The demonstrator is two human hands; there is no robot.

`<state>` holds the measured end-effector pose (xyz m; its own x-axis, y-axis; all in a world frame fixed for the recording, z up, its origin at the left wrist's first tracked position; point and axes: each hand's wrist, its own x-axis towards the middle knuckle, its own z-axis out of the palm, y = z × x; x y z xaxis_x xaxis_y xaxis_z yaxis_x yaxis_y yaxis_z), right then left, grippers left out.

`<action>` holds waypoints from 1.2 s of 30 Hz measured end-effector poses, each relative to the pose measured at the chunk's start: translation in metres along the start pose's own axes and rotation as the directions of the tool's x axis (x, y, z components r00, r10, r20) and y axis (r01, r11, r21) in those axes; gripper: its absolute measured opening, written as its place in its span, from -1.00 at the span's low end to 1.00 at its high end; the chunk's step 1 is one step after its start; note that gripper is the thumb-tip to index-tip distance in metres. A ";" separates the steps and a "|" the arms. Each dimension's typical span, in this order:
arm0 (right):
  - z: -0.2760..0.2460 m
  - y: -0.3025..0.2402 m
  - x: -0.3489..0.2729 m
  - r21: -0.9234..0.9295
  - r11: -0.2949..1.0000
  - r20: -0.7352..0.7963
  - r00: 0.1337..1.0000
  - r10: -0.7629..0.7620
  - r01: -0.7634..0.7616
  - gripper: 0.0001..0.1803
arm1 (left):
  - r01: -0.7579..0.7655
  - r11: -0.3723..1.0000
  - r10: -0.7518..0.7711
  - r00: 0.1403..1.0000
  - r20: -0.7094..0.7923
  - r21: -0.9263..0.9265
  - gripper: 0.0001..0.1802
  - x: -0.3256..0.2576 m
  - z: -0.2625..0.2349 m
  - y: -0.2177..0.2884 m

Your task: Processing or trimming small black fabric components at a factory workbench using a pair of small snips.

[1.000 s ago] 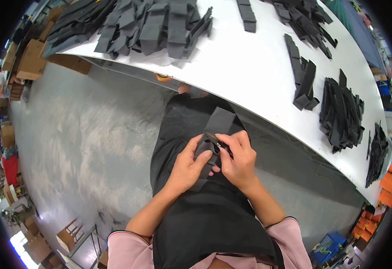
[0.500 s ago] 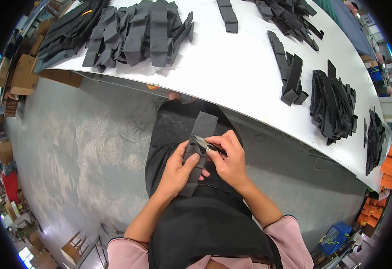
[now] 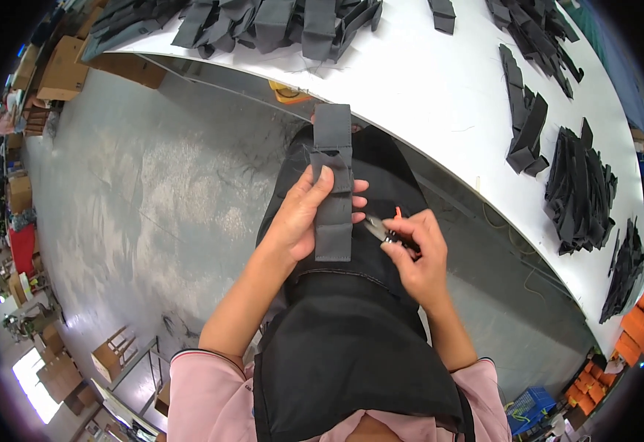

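Over my lap, my left hand [image 3: 303,206] grips a dark grey fabric strip [image 3: 333,239], thumb on top and fingertips showing past its right edge. The strip hangs lengthwise, with folded, stitched sections along it. To its right and slightly lower, my right hand [image 3: 421,254] is closed round small thread snips [image 3: 377,227]. Their metal blades point up and left, close to my left fingertips but apart from the strip. A small orange-red bit shows by the right fingers. Beneath both hands lies a black apron [image 3: 351,324].
A white table [image 3: 410,96] curves across the front and right. On it lie several heaps of dark fabric strips [image 3: 579,191] and a few loose ones. Cardboard boxes [image 3: 64,66] stand at far left, a blue crate [image 3: 532,409] at lower right, beside orange pieces [image 3: 587,387].
The snips have drawn back from the strip, down and to the right. My left hand has raised the strip and turned it nearly straight. The view has shifted, so the table appears further right.
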<state>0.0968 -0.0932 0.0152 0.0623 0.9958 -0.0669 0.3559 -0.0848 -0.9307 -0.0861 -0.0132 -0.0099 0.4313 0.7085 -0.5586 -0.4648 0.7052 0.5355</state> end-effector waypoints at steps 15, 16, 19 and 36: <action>0.021 -0.001 -0.018 -0.237 0.925 0.064 0.955 -0.291 0.297 -0.68 | 0.019 0.997 -0.028 0.992 -0.127 -0.075 -0.58 0.008 -0.001 0.010; 0.023 -0.001 -0.018 -0.234 0.925 0.067 0.954 -0.292 0.300 -0.68 | 0.016 0.997 -0.026 0.991 -0.130 -0.076 -0.58 0.007 0.000 0.010; 0.023 0.001 -0.018 -0.301 0.885 0.090 0.935 -0.344 0.355 -0.69 | 0.010 0.996 -0.024 0.988 -0.151 -0.089 -0.62 0.007 0.000 0.011; 0.028 -0.014 -0.005 -0.276 0.871 0.302 0.897 -0.322 0.406 -0.72 | 0.026 0.994 -0.040 0.990 -0.137 -0.104 -0.67 0.006 -0.003 0.009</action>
<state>0.0649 -0.0955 0.0186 -0.3406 0.9310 0.1310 0.5930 0.3209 -0.7385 -0.0897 -0.0021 -0.0100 0.3393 0.6692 -0.6611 -0.5316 0.7162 0.4521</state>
